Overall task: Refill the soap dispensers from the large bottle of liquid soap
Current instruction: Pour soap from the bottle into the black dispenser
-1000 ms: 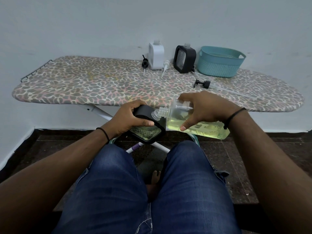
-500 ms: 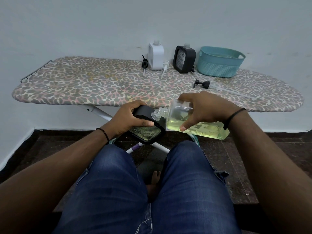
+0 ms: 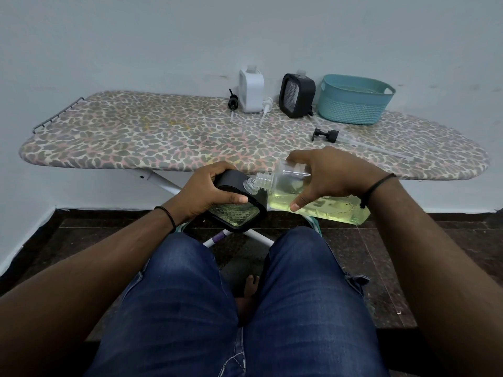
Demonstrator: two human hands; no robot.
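Pouring from the large clear bottle of yellow-green liquid soap (image 3: 313, 202), I grip its shoulder with my right hand (image 3: 324, 178), fingers curled over the top and thumb underneath. It lies tipped nearly flat, its open neck meeting the clear neck of the black square dispenser with a ribbed clear window (image 3: 239, 210), which my left hand (image 3: 209, 191) clasps from above. Both are held over my knees, just in front of the leopard-print ironing board (image 3: 163, 137).

Against the previous second almost nothing has shifted: same tilt, same grasp, necks still together. I take that as a steady pour with this dispenser only partly filled; I cannot make out the stream itself.

At the board's far edge stand a white square dispenser (image 3: 251, 89) and a second black dispenser (image 3: 297, 95), both uncapped, probably still waiting. Beside them sits a teal plastic basket (image 3: 353, 104); a black pump head with its clear tube (image 3: 326, 134) lies on the board nearer me.
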